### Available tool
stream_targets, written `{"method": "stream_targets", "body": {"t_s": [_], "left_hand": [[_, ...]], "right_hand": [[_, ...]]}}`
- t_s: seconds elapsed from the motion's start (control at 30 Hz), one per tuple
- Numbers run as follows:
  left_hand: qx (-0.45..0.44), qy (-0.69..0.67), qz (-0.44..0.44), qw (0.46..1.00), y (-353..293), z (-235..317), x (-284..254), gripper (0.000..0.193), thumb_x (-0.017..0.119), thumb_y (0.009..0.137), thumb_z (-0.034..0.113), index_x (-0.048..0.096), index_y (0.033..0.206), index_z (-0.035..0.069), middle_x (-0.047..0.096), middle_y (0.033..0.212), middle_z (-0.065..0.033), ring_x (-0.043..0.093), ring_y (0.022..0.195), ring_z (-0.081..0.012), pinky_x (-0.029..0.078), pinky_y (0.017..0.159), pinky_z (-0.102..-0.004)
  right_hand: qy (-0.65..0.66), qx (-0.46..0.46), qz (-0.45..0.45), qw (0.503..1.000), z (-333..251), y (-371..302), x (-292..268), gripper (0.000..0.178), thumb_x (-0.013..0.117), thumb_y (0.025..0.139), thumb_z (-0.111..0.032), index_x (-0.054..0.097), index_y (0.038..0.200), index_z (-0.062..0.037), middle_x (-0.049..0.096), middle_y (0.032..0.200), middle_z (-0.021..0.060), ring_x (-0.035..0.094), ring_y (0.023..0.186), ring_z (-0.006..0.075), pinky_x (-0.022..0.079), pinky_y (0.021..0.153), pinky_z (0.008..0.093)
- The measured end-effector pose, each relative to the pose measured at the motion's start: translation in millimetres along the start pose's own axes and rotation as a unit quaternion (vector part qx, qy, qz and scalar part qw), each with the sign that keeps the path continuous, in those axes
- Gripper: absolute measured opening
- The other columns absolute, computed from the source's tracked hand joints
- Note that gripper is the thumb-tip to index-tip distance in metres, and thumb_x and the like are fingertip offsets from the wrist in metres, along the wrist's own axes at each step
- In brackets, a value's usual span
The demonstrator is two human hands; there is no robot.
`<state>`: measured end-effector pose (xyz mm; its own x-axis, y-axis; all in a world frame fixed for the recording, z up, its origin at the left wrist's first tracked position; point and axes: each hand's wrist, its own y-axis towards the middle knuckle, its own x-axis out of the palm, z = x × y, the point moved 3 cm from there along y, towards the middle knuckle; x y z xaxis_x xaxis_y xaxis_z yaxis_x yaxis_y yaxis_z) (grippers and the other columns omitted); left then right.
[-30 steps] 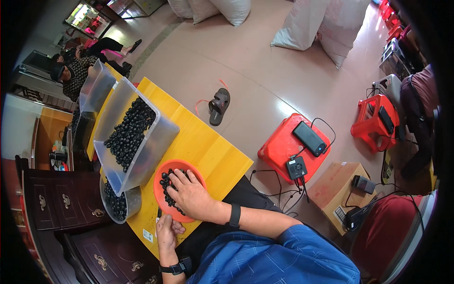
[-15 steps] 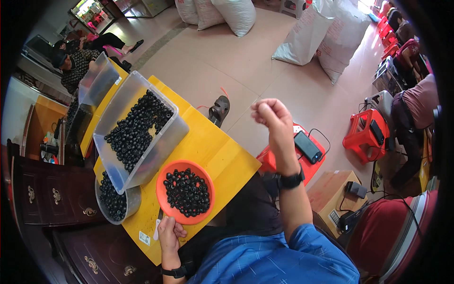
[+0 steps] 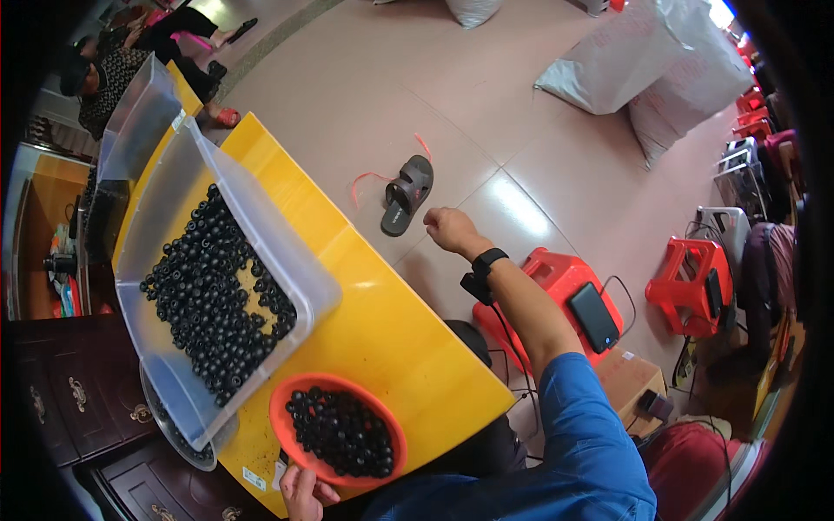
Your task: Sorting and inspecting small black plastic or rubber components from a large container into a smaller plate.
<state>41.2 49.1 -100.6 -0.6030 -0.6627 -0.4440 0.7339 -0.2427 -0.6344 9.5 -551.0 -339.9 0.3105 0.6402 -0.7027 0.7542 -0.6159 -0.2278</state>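
Note:
An orange bowl (image 3: 279,412) holding many small black ring-like pieces (image 3: 343,431) sits at the near edge of the yellow table (image 3: 382,313). Against the bowl's lower left rim is my left hand (image 3: 304,497), fingers curled; anything between them cannot be made out. Out past the table's right edge, over the floor, my right hand (image 3: 452,229) is closed, and its contents are hidden. A dark strap (image 3: 486,260) circles that wrist. Left of the bowl, a clear plastic bin (image 3: 311,323) stands tilted, with more black pieces (image 3: 208,295) inside.
Partly under the bin is a round clear tub (image 3: 205,460). A dark sandal (image 3: 408,195) lies on the floor. Red stools (image 3: 556,286) stand to the right, one with a black phone-like device (image 3: 594,317). White sacks (image 3: 625,69) and seated people (image 3: 117,82) are farther off.
The view has shifted, bringing the table and bin closer. My right hand has come lower and nearer the table, its fingers more closed. The left hand stays by the bowl rim.

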Motion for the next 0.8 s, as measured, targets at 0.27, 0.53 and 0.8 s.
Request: {"method": "stream_targets", "body": {"t_s": [0.27,0.53,0.8], "left_hand": [[0.413,0.444,0.025,0.795,-18.2,-16.4,-23.1,0.028,0.064,0.094,0.013,0.059,0.119,0.002,0.058,0.113,-0.0222,0.056,0.107,-0.0422,0.047,0.096,-0.0567],[0.336,0.403,0.008,0.851,6.8,-9.4,-9.4,0.027,0.063,0.095,0.015,0.059,0.118,0.002,0.058,0.106,-0.0202,0.056,0.099,-0.0389,0.047,0.089,-0.053],[0.25,0.356,-0.003,0.9,10.9,-1.5,-9.7,0.026,0.062,0.096,0.017,0.06,0.116,0.001,0.059,0.099,-0.0179,0.056,0.09,-0.0352,0.047,0.081,-0.0488]], "right_hand": [[-0.077,-0.053,-0.113,0.989,-7.5,61.7,66.0,0.035,0.056,0.087,-0.011,0.061,0.122,-0.004,0.056,0.136,0.0206,0.063,0.113,0.0381,0.052,0.096,0.0457],[-0.173,0.003,-0.138,0.975,5.1,105.6,111.1,0.041,0.052,0.094,-0.013,0.051,0.132,0.0016,0.037,0.151,0.0321,0.066,0.112,0.0391,0.056,0.093,0.0456],[-0.156,0.056,-0.076,0.983,20.4,128.1,135.0,0.043,0.052,0.095,-0.015,0.049,0.134,0.0047,0.043,0.145,0.0323,0.068,0.108,0.0373,0.058,0.089,0.0439]]}}
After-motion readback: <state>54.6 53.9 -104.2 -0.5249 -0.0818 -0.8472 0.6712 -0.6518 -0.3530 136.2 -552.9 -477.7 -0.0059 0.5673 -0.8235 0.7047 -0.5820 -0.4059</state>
